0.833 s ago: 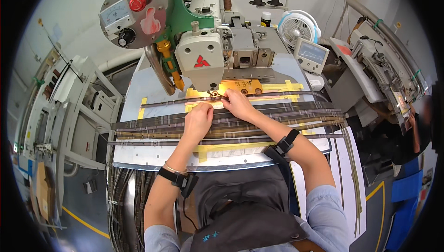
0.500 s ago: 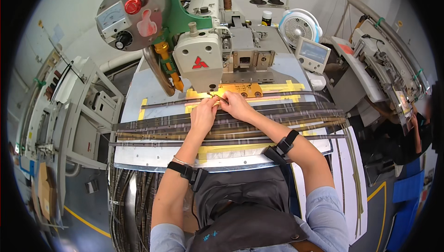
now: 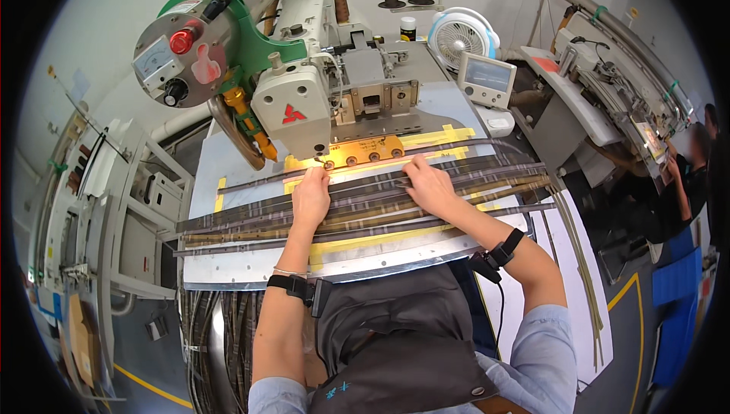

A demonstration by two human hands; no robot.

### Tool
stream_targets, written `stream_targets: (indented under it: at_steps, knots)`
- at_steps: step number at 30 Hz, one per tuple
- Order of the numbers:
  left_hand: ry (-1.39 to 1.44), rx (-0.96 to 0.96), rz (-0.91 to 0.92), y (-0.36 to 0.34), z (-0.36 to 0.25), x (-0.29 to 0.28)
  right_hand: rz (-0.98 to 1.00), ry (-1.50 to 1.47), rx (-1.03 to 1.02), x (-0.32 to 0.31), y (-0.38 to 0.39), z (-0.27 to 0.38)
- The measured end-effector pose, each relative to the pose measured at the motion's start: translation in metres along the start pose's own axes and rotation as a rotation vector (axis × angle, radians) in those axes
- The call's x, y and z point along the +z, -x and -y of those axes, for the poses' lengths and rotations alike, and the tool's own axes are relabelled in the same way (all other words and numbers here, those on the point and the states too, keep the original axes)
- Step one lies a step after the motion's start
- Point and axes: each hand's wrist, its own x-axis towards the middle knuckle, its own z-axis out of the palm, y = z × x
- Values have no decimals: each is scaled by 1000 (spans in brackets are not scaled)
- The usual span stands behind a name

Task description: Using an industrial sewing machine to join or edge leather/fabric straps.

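A long dark patterned strap (image 3: 468, 145) runs across the machine bed, along the near edge of an orange clamp plate (image 3: 369, 149) with round holes. My left hand (image 3: 311, 197) is closed, its fingertips pinching the strap near the plate's left end. At the plate's right end my right hand (image 3: 431, 186) is closed too, thumb and forefinger at the same strap. A small dark thing juts from under the right fingers, too unclear to name. Above my left hand stands the white head (image 3: 287, 106) of a sewing machine.
Several more straps (image 3: 365, 212) lie side by side in front of my hands. Yellow tape (image 3: 456, 134) marks the bed. A control screen (image 3: 487, 79) and a white fan (image 3: 460, 38) stand at the back right. Another person (image 3: 688, 178) sits at the far right.
My hands were together in front of the needle area and have moved apart, the right one going right along the strap. The view has shifted, so the machine sits further left.
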Motion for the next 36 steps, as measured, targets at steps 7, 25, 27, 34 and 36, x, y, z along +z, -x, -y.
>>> stream_targets:
  at_steps: [7, 25, 27, 34, 36]
  knots:
    - [-8, 17, -20, 1, 2, 1, -96, 0, 35, 10, 7, -11]
    - [368, -162, 45, -5, 41, 6, -77, -23, 30, 8, 8, -12]
    - [655, -290, 116, -4, 50, -1, -50, -18, 44, 9, 7, -12]
    - [-48, 152, -35, 48, 47, -51, -49, 11, 41, 13, 8, -13]
    - [-216, 166, 110, 67, 42, -61, -84, -13, 31, 14, 8, -13]
